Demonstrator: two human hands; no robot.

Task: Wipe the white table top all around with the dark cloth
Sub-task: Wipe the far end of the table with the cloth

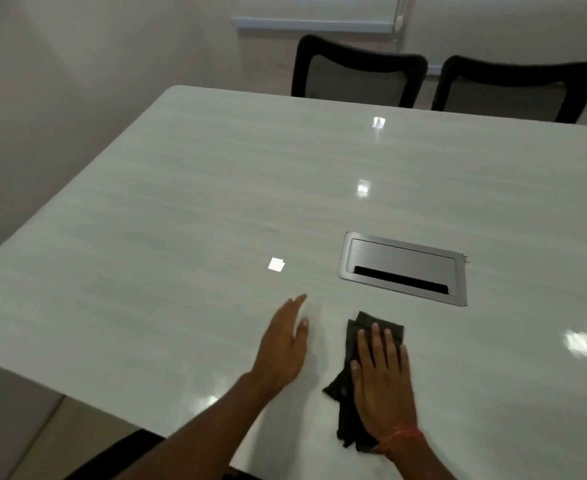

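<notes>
Right hand flat on the cloth, left hand flat on the table.

The right hand (pixel 382 379) presses straight fingers (pixel 375 336) on the dark cloth (pixel 352 341), which pokes out at 12 o'clock; the left hand (pixel 285 344), fingers relaxed, rests on the white table (pixel 181 202) at 9 o'clock of it.

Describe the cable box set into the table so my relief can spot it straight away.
Start from the white table top, with two black chairs at its far edge. Near its middle, just beyond the dark cloth under the right hand, lies the cable box. It alone is grey metal: a flush rectangle with a dark slot.
</notes>
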